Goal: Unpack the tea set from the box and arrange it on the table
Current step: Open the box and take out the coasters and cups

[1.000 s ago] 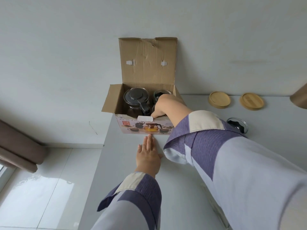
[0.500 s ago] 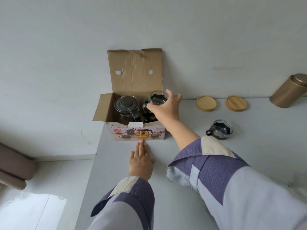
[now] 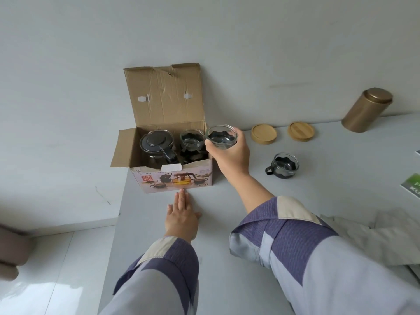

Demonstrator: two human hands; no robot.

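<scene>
Right hand (image 3: 229,155) gripping glass cup (image 3: 221,137) above box's (image 3: 175,178) right edge. Left hand (image 3: 181,218) flat on table (image 3: 216,223), fingers straight, fingertips at box front. Teapot (image 3: 156,146) inside box. Second cup (image 3: 284,165) on table, near wooden coasters (image 3: 263,134).

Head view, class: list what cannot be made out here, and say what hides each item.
- Box contents: its front wall hides the lower teapot and any cups beneath the top one.
- Held cup: the right hand covers its handle side.
- Green printed item: cut off by the right edge.
- Box lettering: too small to read.
- Left hand lies flat and fully visible.
</scene>
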